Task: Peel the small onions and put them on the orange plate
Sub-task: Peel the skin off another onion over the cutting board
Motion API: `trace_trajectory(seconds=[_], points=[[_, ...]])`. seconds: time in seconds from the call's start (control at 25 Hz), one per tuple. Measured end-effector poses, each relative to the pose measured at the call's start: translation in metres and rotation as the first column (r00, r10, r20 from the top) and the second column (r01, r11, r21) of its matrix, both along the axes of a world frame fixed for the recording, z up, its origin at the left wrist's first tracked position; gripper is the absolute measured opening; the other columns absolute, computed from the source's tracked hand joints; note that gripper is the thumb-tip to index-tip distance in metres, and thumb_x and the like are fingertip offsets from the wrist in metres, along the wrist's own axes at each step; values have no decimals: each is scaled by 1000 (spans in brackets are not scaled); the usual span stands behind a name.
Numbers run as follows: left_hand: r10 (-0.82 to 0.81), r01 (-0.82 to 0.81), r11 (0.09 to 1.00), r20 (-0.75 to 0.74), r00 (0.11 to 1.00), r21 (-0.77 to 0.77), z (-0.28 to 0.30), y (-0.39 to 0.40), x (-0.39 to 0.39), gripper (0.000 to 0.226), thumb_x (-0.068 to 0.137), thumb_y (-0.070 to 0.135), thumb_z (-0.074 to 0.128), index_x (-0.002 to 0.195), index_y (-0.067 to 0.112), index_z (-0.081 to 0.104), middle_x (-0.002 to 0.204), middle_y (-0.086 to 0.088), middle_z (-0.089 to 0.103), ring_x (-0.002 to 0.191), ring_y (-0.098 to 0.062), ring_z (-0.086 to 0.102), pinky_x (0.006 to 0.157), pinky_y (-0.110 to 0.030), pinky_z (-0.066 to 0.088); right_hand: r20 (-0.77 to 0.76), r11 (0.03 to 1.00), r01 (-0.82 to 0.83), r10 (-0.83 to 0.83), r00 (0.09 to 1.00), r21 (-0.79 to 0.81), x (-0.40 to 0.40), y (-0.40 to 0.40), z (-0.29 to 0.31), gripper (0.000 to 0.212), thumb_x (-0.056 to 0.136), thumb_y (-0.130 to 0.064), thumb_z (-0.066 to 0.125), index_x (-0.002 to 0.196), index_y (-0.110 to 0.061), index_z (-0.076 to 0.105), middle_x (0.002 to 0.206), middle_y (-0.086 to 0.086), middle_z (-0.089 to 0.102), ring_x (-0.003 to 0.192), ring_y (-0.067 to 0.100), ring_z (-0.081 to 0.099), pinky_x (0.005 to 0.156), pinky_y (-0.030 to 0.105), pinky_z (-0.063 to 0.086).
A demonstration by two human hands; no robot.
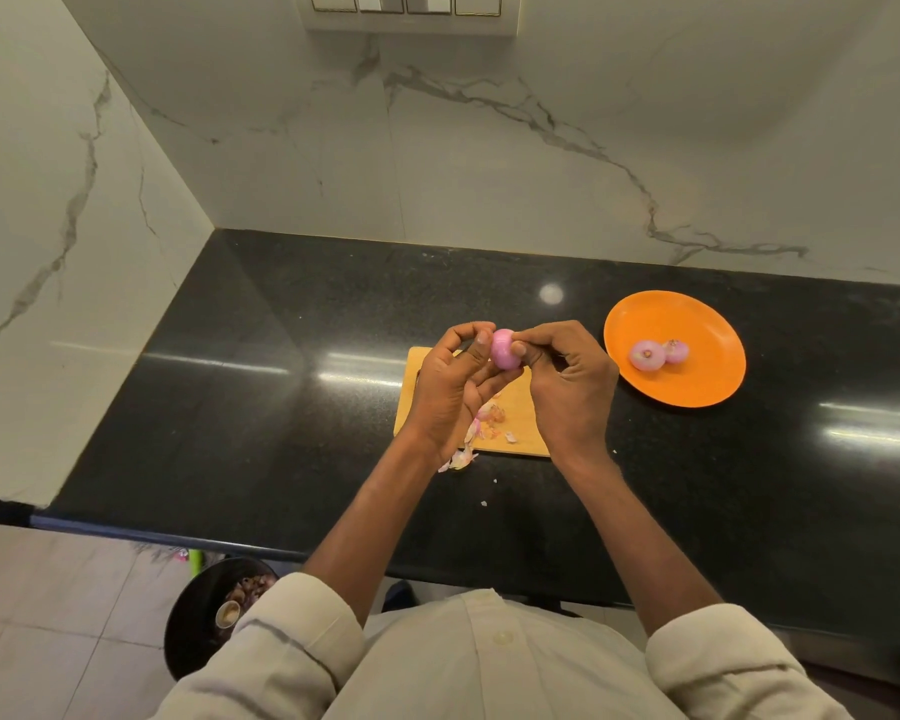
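A small pink onion (505,348) is held above the wooden cutting board (520,402) between both hands. My left hand (450,387) grips it from the left with thumb and fingers. My right hand (567,381) pinches its right side with fingertips. The orange plate (697,324) lies to the right on the black counter, with two peeled onions (647,354) (676,350) side by side on it. Loose pink onion skins (489,418) lie on the board and over its front edge.
The black granite counter (281,381) meets marble walls at the back and left. A dark bin (214,610) with scraps stands on the floor at lower left. A switch panel (406,7) is on the back wall.
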State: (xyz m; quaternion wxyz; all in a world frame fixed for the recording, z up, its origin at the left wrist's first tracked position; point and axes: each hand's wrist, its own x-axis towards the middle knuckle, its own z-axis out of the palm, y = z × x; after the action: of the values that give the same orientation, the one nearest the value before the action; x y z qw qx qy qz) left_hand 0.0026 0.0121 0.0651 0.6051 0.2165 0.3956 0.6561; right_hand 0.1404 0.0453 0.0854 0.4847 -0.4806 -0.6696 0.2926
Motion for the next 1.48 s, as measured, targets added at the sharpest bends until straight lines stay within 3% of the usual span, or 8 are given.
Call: trace_trajectory(seconds=[0.12,0.28,0.48,0.92,1.04,1.2,1.32,1.48], points=[[13,-12,1000,-31,999,2,1,0,3,24,103,5,65,127,3,61,127,-30,69,109,-34,76,95,-39,65,74,998,63,-64,995,18,-4,1,0,14,96,0,69,95,-14,73,90,-10,66,88,-2,63,72,13,53],[10,-10,1000,64,998,-3,3,-1,3,27,106,6,60,133,2,56,131,-32,67,114,-39,74,98,-41,64,4,992,67,-67,998,-109,-3,6,-2,20,102,-4,62,103,-19,75,94,-10,72,90,3,68,75,21,59],[2,-2,1000,17,1000,7,4,0,1,26,112,12,51,135,6,60,132,-21,67,116,-33,73,96,-40,64,114,993,-13,27,993,-120,-1,1,-1,22,100,-19,72,121,-22,75,107,-12,67,99,-14,61,80,3,47],[-63,71,995,-131,989,63,-2,0,6,24,113,6,46,127,14,64,137,-33,58,125,-36,67,105,-41,60,64,995,-25,31,997,-97,0,-1,7,23,93,-9,76,100,-31,72,105,-10,66,99,0,64,83,13,53],[-35,37,999,-68,997,39,1,-1,8,18,116,12,43,118,16,60,128,-24,67,121,-39,70,97,-40,63,-44,971,-107,100,994,-214,2,-2,4,32,93,-16,80,121,-29,70,118,-10,66,108,2,64,87,15,55],[-60,60,998,-3,998,15,5,-5,7,12,115,14,44,122,16,53,133,-23,66,119,-38,73,88,-36,65,129,969,-136,165,978,-206,0,-2,-6,54,86,-12,85,132,-32,65,131,-17,60,121,7,57,90,19,53],[-96,95,995,-195,976,-12,5,-6,5,23,114,21,50,134,11,52,135,-22,65,112,-30,75,93,-43,64,168,979,-106,136,976,-173,3,-1,-4,56,88,-8,83,133,-34,64,127,-21,62,117,3,57,85,9,45],[-22,64,997,-586,810,51,8,-5,4,35,104,20,70,136,9,59,126,-16,71,107,-28,76,90,-51,65,162,982,-145,163,973,-120,8,-1,2,60,88,5,77,135,-29,65,130,-16,64,116,-2,61,88,3,47]])
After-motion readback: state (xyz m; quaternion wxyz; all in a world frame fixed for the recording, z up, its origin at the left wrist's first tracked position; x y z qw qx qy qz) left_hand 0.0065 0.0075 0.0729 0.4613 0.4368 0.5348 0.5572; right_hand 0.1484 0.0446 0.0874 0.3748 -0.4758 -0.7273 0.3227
